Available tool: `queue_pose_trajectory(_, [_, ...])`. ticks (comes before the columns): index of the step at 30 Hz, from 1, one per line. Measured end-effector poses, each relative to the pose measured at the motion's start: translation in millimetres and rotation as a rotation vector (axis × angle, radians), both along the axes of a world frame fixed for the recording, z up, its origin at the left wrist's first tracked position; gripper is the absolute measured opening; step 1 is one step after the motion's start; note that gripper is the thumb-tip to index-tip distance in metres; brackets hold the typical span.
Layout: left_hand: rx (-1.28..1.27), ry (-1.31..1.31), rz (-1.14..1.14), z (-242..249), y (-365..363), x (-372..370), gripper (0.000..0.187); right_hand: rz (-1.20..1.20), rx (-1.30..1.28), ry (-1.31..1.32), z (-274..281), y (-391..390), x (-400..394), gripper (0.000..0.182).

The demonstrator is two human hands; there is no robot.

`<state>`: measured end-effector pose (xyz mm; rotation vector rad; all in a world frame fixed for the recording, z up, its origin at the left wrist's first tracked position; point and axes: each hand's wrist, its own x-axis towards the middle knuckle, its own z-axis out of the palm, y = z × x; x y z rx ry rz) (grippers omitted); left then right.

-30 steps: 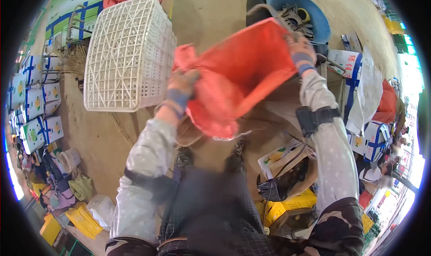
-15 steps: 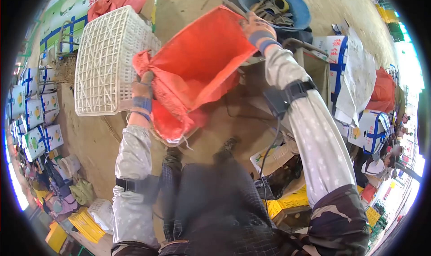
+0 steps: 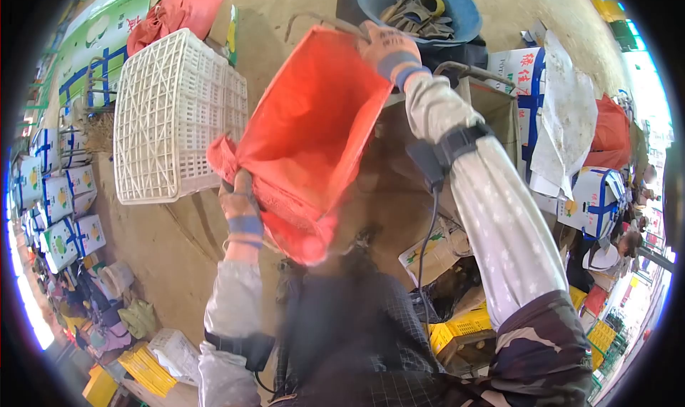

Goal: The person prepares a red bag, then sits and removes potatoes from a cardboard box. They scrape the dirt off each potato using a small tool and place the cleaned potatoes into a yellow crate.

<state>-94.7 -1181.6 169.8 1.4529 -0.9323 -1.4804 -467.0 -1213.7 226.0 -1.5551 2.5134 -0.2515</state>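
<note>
A red woven bag (image 3: 307, 121) hangs between my two gloved hands, its wide mouth facing me. My left hand (image 3: 241, 205) is closed on the bag's lower left edge, beside a bunched corner. At the upper right rim, my right hand (image 3: 390, 50) grips the bag, close to a curved metal bar. Just behind that hand is a blue basin (image 3: 467, 14) holding gloves and a roll of yellow tape. A white plastic crate (image 3: 153, 121) stands left of the bag, near its bunched corner.
Another red bag (image 3: 178, 18) lies behind the crate by a green carton (image 3: 100, 36). White cartons (image 3: 599, 203) with blue straps stand at both sides. Yellow crates (image 3: 464, 325) are at the lower right. A flattened carton (image 3: 432, 253) lies near my legs.
The bag has tilted more upright, and its lower part has swung toward my body. My left hand has moved down and right; my right hand has shifted slightly left. Both still hold the bag.
</note>
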Motion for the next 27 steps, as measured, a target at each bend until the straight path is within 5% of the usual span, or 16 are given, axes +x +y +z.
queue_pose_trajectory(5, [0.003,0.015,-0.108,0,-1,35,0.043,-0.042,0.018,-0.081,7,26,16,0.041])
queue_pose_trajectory(8, [-0.040,0.170,0.072,49,14,33,0.044,0.014,0.097,-0.096,33,-3,46,0.042])
queue_pose_trajectory(13, [0.068,0.030,0.019,38,3,91,0.024,0.127,0.062,-0.155,29,-58,85,0.043])
queue_pose_trajectory(17, [0.152,-0.092,-0.045,36,-28,72,0.026,0.117,0.067,-0.012,-6,-87,66,0.044])
queue_pose_trajectory(22, [0.164,0.020,-0.072,35,-49,46,0.027,0.041,0.084,-0.144,5,-84,38,0.050])
queue_pose_trajectory(25, [0.169,0.071,-0.105,34,-51,61,0.028,0.077,-0.346,0.031,-3,-67,37,0.052])
queue_pose_trajectory(27, [0.135,0.292,-0.165,31,-54,91,0.033,-0.152,-0.563,-0.163,21,-22,54,0.048])
